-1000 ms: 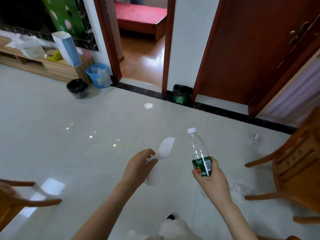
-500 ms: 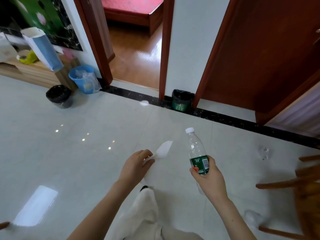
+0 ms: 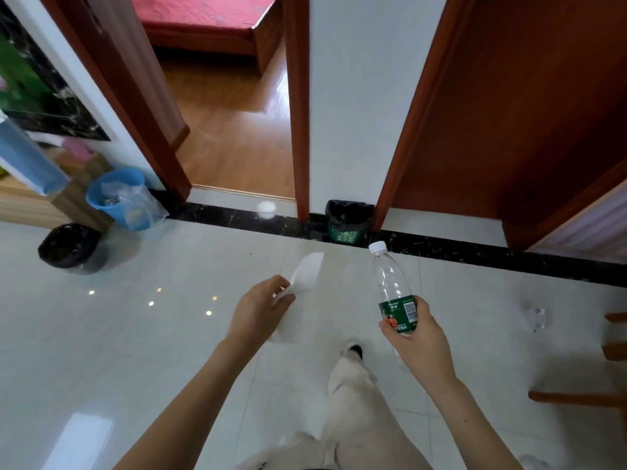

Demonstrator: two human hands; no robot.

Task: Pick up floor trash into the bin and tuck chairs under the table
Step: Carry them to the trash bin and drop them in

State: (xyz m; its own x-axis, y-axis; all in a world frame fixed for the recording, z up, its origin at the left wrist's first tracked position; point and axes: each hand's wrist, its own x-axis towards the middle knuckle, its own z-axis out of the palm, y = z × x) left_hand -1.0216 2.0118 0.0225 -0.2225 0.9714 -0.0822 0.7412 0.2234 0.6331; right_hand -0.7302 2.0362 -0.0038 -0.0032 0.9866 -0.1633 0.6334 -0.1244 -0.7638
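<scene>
- Since half a second ago we have stepped closer to the doorway wall. The green bin now looms nearer, just beyond the bottle cap in view, and the chair has slid to the right edge.
- Our left hand pinches a white paper slip between thumb and fingers, with the free end pointing forward.
- Our right hand is curled round the labelled lower part of a clear plastic bottle. We hold it near upright, the cap leaning ahead toward the wall.
- The green bin, black-lined, stands on the floor against the wall between the two door frames. It lies ahead of both hands, a little right of centre, and we judge the bottle hand the nearer one.
- We count three bins: the green one, plus a blue bin and a black-bagged bin well off to the left. We also count one bottle, one slip and one chair, partly in view.
- One small clear piece of litter lies on the tiles to the right, near the chair legs. We cannot tell a pale spot by the threshold from a reflection.
</scene>
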